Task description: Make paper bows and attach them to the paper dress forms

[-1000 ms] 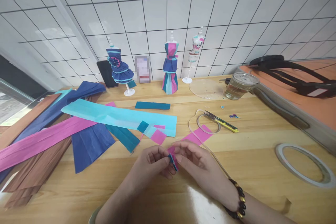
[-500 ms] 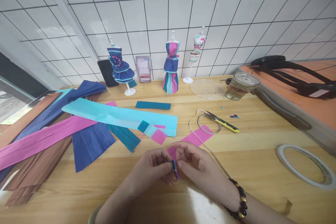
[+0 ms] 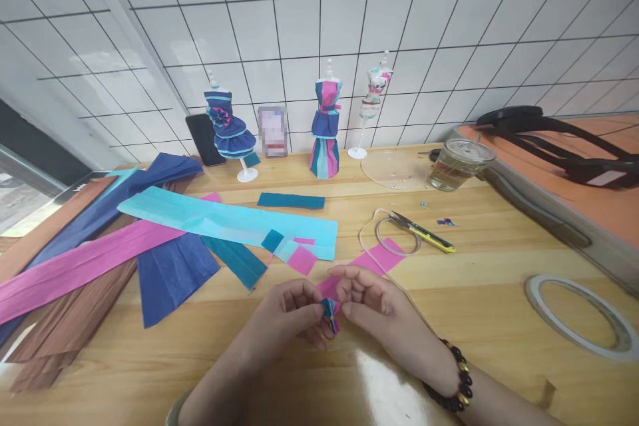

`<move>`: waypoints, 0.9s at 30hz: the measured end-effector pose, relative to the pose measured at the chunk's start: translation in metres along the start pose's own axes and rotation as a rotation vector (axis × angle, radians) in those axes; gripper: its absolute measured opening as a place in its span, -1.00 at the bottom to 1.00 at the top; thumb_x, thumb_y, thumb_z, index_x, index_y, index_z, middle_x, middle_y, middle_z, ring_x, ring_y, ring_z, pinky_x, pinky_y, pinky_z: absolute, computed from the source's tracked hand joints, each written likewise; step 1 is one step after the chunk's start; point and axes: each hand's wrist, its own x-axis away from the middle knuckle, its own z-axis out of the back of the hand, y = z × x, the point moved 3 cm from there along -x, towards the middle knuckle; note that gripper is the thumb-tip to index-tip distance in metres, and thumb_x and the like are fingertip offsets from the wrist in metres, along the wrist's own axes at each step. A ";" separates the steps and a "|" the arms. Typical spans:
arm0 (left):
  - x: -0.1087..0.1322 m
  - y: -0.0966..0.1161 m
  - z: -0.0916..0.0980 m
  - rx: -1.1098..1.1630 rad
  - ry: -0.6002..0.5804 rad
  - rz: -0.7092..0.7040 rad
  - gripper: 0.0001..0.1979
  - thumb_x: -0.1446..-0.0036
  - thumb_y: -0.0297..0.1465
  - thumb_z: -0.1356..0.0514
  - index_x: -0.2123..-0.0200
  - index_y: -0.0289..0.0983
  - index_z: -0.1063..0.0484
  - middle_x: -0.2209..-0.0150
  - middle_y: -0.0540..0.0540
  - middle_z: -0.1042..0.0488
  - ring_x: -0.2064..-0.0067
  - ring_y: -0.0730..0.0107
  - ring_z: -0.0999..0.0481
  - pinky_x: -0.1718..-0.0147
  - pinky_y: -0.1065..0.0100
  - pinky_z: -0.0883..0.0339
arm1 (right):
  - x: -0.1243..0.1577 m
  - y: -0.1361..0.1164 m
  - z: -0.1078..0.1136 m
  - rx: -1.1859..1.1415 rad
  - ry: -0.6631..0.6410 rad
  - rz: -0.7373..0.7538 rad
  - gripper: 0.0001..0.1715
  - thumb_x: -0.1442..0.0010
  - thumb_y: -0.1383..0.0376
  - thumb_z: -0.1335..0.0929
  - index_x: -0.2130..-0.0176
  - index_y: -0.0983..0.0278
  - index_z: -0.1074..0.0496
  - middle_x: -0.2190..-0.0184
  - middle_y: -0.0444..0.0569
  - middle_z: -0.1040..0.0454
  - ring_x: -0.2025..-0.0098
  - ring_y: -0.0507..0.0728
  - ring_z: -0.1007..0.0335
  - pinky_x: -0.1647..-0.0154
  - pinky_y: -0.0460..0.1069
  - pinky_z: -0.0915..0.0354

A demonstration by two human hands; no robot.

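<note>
Still clamping small pleated blue-and-pink crepe-paper piece [image 3: 329, 311] between fingertips of left hand [image 3: 285, 314] and right hand [image 3: 375, 306], now squeezing folds tighter, gather holding.

Your single head camera is looking forward and down over the tabletop [image 3: 499, 266], sitting close above your left hand [image 3: 288, 311] and right hand [image 3: 382, 309], facing the tiled wall [image 3: 299, 20].

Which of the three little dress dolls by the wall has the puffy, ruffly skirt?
The leftmost mannequin, in the dark blue ruffled paper dress, beside the black phone. The middle mannequin wears a straight pink-and-blue dress; the right one is mostly white.
</note>
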 end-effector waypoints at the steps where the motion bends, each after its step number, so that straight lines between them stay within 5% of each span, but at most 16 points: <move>1: 0.000 0.000 0.000 0.003 -0.003 0.001 -0.79 0.04 -0.30 -0.24 0.46 -0.33 -0.35 0.51 -0.10 -0.53 0.52 0.42 -0.48 0.52 0.40 -0.35 | 0.000 0.000 0.001 -0.021 -0.001 -0.001 -0.63 0.00 0.27 -0.36 0.14 0.27 -0.32 0.47 -0.16 -0.32 0.42 0.01 -0.30 0.32 -0.02 -0.26; 14: 0.003 0.005 -0.003 0.085 -0.012 -0.041 -0.81 -0.07 -0.31 -0.16 0.32 -0.33 -0.35 0.42 -0.08 -0.45 0.45 0.41 -0.47 0.50 0.37 -0.39 | -0.001 0.000 -0.001 -0.061 0.034 -0.032 -0.60 0.01 0.24 -0.39 0.14 0.26 -0.31 0.46 -0.17 -0.33 0.40 0.00 -0.31 0.30 -0.04 -0.26; 27: -0.001 0.002 -0.006 -0.108 0.017 -0.105 -0.82 0.00 -0.36 -0.23 0.43 -0.37 -0.34 0.52 -0.05 -0.46 0.52 0.50 -0.44 0.51 0.41 -0.39 | 0.000 0.003 -0.006 -0.048 0.019 -0.030 -0.60 -0.03 0.29 -0.35 0.11 0.28 -0.23 0.46 -0.19 -0.28 0.45 0.01 -0.34 0.34 -0.02 -0.26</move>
